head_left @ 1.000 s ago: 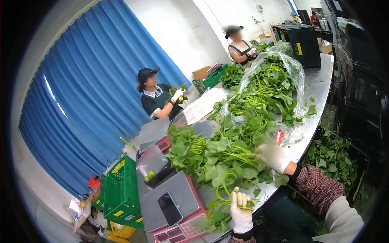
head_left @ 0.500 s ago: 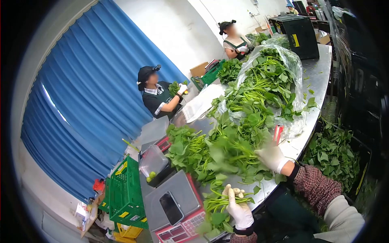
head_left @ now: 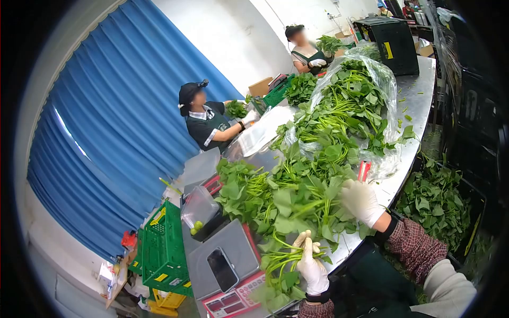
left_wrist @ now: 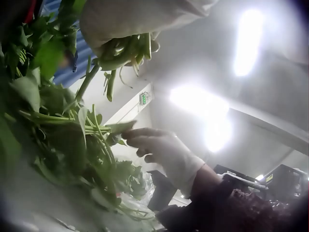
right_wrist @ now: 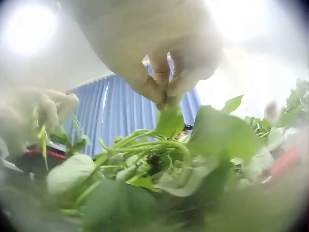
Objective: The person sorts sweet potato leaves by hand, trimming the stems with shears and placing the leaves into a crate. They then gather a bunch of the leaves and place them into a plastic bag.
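Observation:
In the head view my gloved left hand (head_left: 314,271) grips a bunch of leafy green stems (head_left: 281,258) at the table's front edge. The cut stem ends (left_wrist: 140,50) stick out past its fingers in the left wrist view. To the right, my gloved right hand (head_left: 362,203) is at the near edge of the big heap of leafy greens (head_left: 307,204). Its fingertips pinch a green leaf (right_wrist: 169,123) just above the heap in the right wrist view. Loose curved stems (right_wrist: 149,144) lie under that hand.
A scale (head_left: 238,297) with a phone (head_left: 222,269) on it stands left of my left hand. A red-handled tool (head_left: 364,170) lies beyond my right hand, near a clear plastic bag (head_left: 389,106). Green crates (head_left: 164,252) stand at left. Two people work across the table.
My left hand has shifted slightly with its bunch, which looks fuller than a second ago. The right hand has stayed over the heap's near edge. The nearer person's hands have lowered toward the table.

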A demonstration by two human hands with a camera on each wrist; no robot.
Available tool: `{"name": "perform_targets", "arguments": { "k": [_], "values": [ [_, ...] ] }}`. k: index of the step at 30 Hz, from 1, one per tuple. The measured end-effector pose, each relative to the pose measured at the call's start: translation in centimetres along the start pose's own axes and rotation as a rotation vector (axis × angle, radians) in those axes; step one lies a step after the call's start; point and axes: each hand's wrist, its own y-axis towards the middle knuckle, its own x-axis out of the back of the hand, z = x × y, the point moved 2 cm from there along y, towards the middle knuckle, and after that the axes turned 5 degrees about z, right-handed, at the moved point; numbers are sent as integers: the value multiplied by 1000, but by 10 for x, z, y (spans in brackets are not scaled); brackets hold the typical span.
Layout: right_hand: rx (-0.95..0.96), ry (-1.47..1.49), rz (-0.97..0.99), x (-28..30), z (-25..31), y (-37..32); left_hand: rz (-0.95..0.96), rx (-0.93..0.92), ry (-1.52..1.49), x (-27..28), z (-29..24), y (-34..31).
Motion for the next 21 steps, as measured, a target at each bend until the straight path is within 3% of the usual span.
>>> {"name": "perform_targets", "arguments": {
  "k": [1,3,5,7,10,12,13,15,17,19,21],
  "values": [
    [1,-88,-114,4,3,1,-1,0,0,1,1,1],
    [32,22,-143,12,14,0,-14,32,17,3,4,3],
    [29,141,211,6,27,-5,-10,40,32,8,9,3],
    [37,-21,170,-11,38,-4,-3,74,45,10,13,3],
    [-74,25,193,-36,34,3,10,78,72,13,13,2],
    [-175,347,198,-52,26,4,25,85,132,15,10,3],
    [-172,348,197,-45,29,9,43,96,188,15,9,5],
    [-322,939,198,-16,39,25,50,71,202,11,3,10],
    [-296,973,128,13,55,37,39,35,210,3,-5,15],
    [14,780,86,47,78,47,70,70,209,-3,-15,18],
    [118,856,142,40,88,50,118,93,169,-9,-19,18]
  ]
}}
